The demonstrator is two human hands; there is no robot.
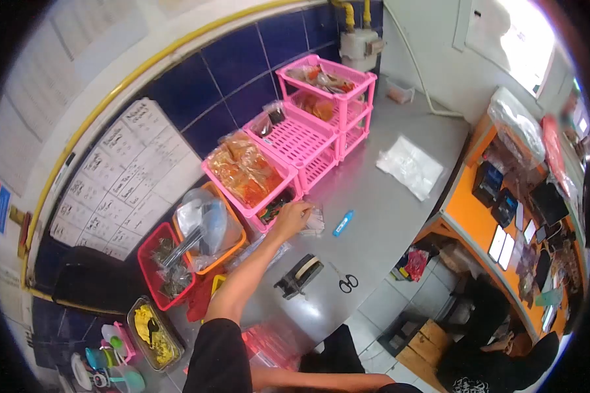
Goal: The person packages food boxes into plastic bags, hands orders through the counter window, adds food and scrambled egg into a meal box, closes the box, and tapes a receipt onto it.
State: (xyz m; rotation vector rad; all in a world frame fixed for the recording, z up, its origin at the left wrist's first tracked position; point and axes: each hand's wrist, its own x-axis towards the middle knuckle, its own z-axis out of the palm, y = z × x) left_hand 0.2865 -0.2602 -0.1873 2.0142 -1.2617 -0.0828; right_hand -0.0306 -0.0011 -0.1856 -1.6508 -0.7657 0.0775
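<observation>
My left hand (294, 219) reaches across the metal table with its fingers curled together. It is beside a small pale stack of clear sheets or bags (314, 224), at the foot of the pink baskets. What the fingertips hold, if anything, is too small to make out. My right forearm (321, 381) crosses the bottom of the view, and its hand is hidden behind my left sleeve. A black tape dispenser (299, 276), black-handled scissors (348, 282) and a blue marker (343, 223) lie to the right of my left arm. Reddish plastic packets (272, 344) are close to my body.
Pink stacked baskets (301, 139) with bagged food line the tiled wall. Left of my arm stand an orange basket (237, 252), a red basket (143, 257) and a tray of yellow food (137, 327). Clear bags (410, 167) lie farther back. Another person (505, 360) is at lower right.
</observation>
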